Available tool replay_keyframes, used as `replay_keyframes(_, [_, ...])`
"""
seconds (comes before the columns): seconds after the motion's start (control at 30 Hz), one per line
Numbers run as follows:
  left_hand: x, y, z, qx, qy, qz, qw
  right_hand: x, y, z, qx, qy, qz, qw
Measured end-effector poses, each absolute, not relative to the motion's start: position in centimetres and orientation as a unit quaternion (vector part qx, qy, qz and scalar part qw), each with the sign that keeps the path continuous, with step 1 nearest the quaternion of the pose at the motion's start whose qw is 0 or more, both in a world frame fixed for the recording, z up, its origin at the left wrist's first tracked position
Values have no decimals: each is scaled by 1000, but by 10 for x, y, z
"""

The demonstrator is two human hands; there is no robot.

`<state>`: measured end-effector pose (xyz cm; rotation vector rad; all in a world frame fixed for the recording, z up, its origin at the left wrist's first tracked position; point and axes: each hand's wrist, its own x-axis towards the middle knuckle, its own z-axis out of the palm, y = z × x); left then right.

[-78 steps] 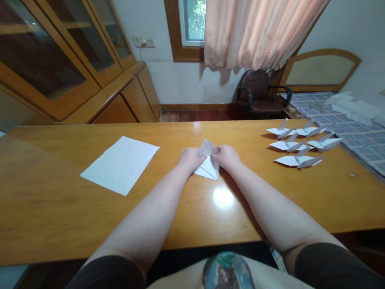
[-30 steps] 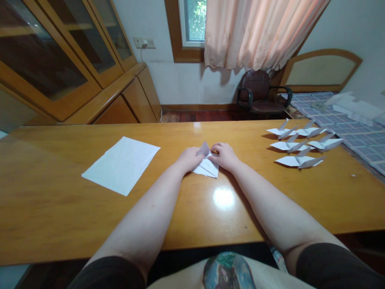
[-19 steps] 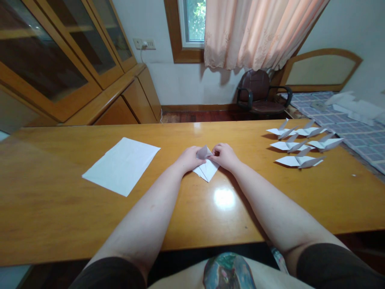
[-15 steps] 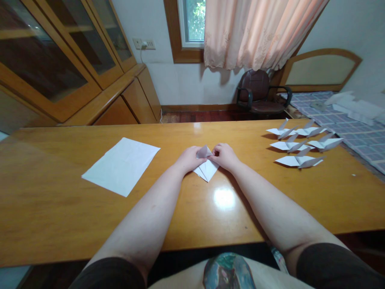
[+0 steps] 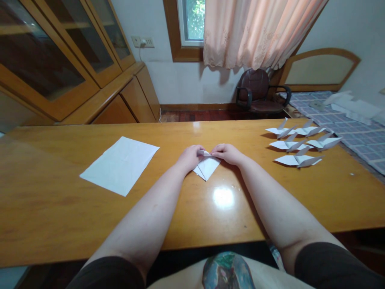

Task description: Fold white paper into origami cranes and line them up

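Observation:
A small folded piece of white paper (image 5: 207,167) lies on the table between my hands, one corner pointing toward me and crease lines showing on its face. My left hand (image 5: 191,157) closes on its left side, fingers and thumb at the upper edge, where a flap is folded down low. From the other side my right hand (image 5: 226,153) grips the upper right edge, its fingertips pressed together on the paper. Parts of the top fold are hidden under the fingers.
A flat white paper sheet (image 5: 120,166) lies to the left on the wooden table (image 5: 192,224). Several folded paper cranes (image 5: 297,160) stand at the far right. Beyond the table are an office chair (image 5: 255,92), a glass-doored cabinet (image 5: 99,100) and a bed (image 5: 361,140).
The top flap, which stood up between my hands, now lies lower and flatter. My right hand's fingers have straightened from a curled pinch along the upper edge.

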<state>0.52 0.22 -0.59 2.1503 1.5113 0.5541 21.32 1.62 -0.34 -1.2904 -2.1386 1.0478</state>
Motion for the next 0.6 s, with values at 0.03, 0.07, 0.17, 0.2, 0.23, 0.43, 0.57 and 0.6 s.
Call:
replay_keyframes(0.03, [5,2,-6,783,545,200,224,214,17,-5,-466,-772,373,219])
replay_keyframes(0.07, [4,2,-7,785,542,200,223,214,18,-6,-467,-775,365,220])
replay_keyframes(0.17, [4,3,-8,790,536,200,222,212,18,-9,-476,-784,334,216])
replay_keyframes(0.2, [4,3,-8,789,537,201,222,212,18,-10,-483,-787,320,212])
replay_keyframes(0.23, [4,3,-7,787,539,202,223,211,18,-10,-489,-790,306,207])
replay_keyframes(0.43, [7,0,0,788,538,194,228,209,18,-9,-491,-806,266,195])
replay_keyframes(0.57, [8,-1,3,783,544,193,233,206,18,-9,-501,-815,230,178])
replay_keyframes(0.6, [8,-1,3,779,547,196,236,205,17,-9,-503,-817,222,175])
